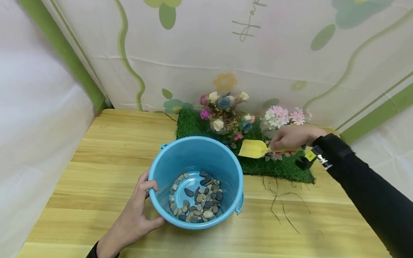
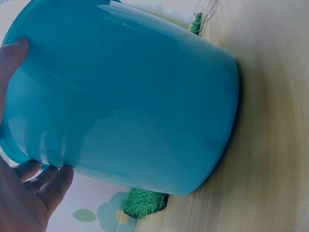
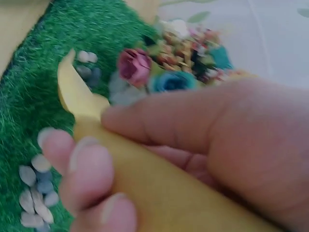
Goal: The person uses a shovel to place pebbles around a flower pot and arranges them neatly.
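Note:
A blue bucket (image 1: 196,183) stands on the wooden table with many grey, tan and dark pebbles (image 1: 204,198) on its bottom. My left hand (image 1: 136,211) grips the bucket at its left rim, one finger hooked over the edge and the thumb against the outside. In the left wrist view the bucket's side (image 2: 130,106) fills most of the picture. My right hand (image 1: 288,138) holds a small yellow shovel (image 1: 253,148) by its handle, the blade pointing left above the grass mat. Seen from the right wrist, fingers and thumb wrap the handle (image 3: 149,179), and pebbles (image 3: 36,195) lie on the mat below.
A green artificial grass mat (image 1: 291,173) lies along the back of the table (image 1: 114,170). On it stand a mixed bouquet (image 1: 226,112) and a pot of pink and white flowers (image 1: 283,117). Thin dark strands (image 1: 281,201) lie before the mat. Printed curtains (image 1: 206,47) hang behind.

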`<state>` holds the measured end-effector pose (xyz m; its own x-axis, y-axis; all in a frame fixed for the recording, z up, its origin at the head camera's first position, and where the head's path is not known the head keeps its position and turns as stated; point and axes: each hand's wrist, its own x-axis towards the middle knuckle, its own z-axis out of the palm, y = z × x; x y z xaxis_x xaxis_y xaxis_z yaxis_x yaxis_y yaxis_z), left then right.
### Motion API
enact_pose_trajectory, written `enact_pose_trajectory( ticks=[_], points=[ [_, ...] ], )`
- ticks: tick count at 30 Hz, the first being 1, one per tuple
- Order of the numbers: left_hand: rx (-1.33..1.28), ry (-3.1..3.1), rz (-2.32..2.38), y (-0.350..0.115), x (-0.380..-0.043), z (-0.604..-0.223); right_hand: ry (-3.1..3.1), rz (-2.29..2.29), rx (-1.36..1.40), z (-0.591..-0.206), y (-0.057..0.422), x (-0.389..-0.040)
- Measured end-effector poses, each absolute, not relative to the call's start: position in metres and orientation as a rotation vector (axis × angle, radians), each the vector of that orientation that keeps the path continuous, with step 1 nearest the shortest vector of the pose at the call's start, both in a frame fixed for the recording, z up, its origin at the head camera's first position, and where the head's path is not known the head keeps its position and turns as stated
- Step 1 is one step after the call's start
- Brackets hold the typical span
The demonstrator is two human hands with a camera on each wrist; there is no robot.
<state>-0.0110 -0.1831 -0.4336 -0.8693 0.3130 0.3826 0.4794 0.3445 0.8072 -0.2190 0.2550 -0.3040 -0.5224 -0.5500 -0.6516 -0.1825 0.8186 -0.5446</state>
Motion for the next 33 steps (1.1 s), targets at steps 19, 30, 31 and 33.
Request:
enact_pose_trajectory(
  ticks=[19,30,31,33],
  points=[
    [-0.728,-2.422,-1.559,-0.187,-0.013,-0.432,2.136,-0.754,-1.001,-0.228,0.247,-0.2],
    [-0.749,-2.39,-1.573,-0.187,-0.014,-0.435,2.128,-0.667,-1.062,-0.224,0.186,-0.196],
    [-0.75,-2.388,-1.574,-0.187,-0.014,-0.435,2.122,-0.659,-1.067,-0.226,0.181,-0.197],
    [-0.746,-2.392,-1.577,-0.187,-0.013,-0.435,2.094,-0.647,-1.08,-0.228,0.171,-0.197]
  ],
)
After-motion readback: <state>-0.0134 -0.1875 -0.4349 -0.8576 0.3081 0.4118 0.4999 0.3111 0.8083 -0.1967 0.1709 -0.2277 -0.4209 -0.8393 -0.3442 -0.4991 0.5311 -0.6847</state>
